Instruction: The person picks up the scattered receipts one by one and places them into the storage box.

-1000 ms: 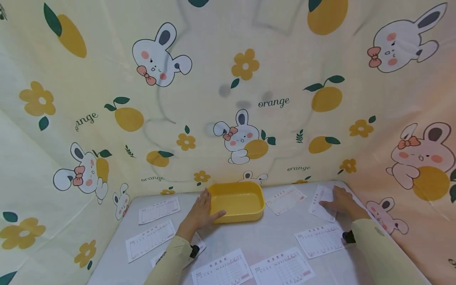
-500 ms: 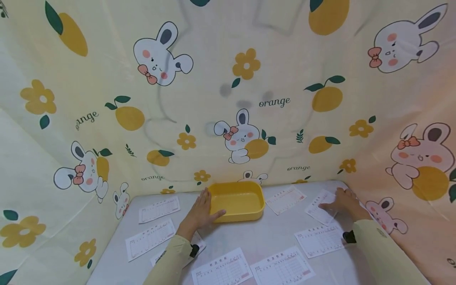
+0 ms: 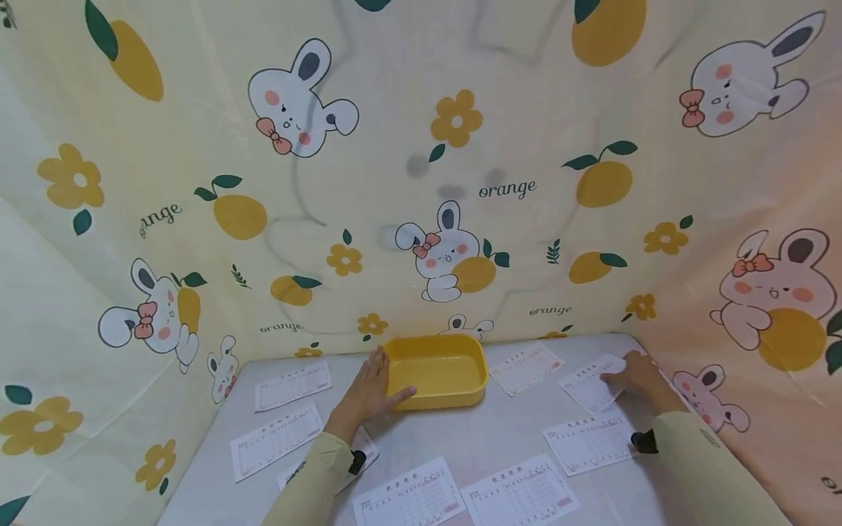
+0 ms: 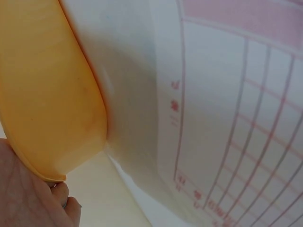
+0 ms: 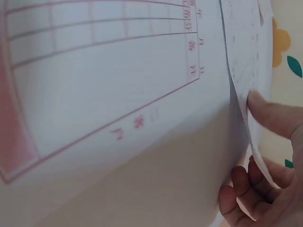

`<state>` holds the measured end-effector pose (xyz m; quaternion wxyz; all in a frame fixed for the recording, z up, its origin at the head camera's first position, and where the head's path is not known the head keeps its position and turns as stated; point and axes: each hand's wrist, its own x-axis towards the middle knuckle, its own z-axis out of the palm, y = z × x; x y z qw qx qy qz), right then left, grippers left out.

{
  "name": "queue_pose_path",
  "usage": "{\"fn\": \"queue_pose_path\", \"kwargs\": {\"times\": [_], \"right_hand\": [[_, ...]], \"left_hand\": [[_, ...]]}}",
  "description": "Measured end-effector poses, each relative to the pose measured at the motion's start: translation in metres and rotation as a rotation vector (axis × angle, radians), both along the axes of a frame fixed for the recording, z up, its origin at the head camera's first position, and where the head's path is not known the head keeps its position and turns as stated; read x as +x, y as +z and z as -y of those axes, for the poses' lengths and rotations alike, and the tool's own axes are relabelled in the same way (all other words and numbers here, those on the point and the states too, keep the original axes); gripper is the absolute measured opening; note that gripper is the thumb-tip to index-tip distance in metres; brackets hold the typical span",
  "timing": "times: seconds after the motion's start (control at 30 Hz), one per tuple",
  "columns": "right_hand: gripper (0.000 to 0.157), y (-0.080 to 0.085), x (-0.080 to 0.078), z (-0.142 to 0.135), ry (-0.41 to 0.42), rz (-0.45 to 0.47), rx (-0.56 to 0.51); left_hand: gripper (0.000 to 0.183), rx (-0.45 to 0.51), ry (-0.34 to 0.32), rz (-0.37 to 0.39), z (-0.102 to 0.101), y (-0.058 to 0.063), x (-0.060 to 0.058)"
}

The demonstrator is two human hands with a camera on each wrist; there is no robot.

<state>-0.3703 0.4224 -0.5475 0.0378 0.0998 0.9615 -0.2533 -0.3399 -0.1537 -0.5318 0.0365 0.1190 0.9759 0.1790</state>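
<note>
A shallow yellow plastic tray (image 3: 442, 401) stands at the back of the white table. My left hand (image 3: 365, 394) rests against its left wall with fingers stretched out and the thumb along the front; in the left wrist view the hand (image 4: 26, 194) meets the tray's rim. At the back right, my right hand (image 3: 641, 380) holds a printed receipt slip (image 3: 590, 383) by its right end. The right wrist view shows the thumb on top of that slip (image 5: 240, 71) and the other fingers curled beneath, the paper's edge bent up.
Right of the tray lies another receipt slip (image 3: 528, 369). One slip (image 3: 588, 443) sits below my right hand, and two (image 3: 409, 494) are near the front. More slips (image 3: 276, 442) lie on the left, one (image 3: 362, 456) partly under my left forearm. A patterned curtain (image 3: 368, 219) encloses the table (image 3: 487, 438).
The slip under my right hand has turned and shifted slightly left and toward me, and the right fingers have closed round its end. My left hand and the tray have stayed put.
</note>
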Motion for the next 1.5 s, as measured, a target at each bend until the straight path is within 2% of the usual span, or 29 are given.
{"fn": "queue_pose_path", "kwargs": {"times": [0.23, 0.4, 0.5, 0.7, 0.93, 1.2, 1.5], "right_hand": [[0.048, 0.006, 0.008, -0.010, 0.040, -0.034, -0.083], [0.032, 0.006, 0.013, -0.012, 0.033, -0.164, -0.078], [0.032, 0.007, 0.014, -0.014, 0.014, -0.227, -0.101], [0.040, 0.018, 0.014, -0.015, -0.055, -0.236, -0.206], [0.037, 0.022, 0.017, -0.010, -0.072, -0.302, -0.220], [0.039, 0.033, 0.021, -0.001, -0.161, -0.321, -0.318], [0.038, 0.034, 0.027, 0.009, -0.188, -0.425, -0.348]], "left_hand": [[0.115, -0.025, -0.004, -0.002, 0.001, 0.000, -0.002], [0.114, -0.026, 0.001, 0.000, 0.001, 0.001, -0.001], [0.113, -0.039, -0.008, -0.013, 0.001, 0.000, -0.001], [0.116, -0.060, -0.024, -0.038, 0.002, -0.002, -0.001], [0.113, -0.058, -0.021, -0.040, 0.001, -0.001, 0.001], [0.113, -0.062, -0.013, -0.035, -0.001, 0.000, -0.002], [0.110, -0.057, -0.014, -0.025, -0.001, 0.001, -0.001]]}}
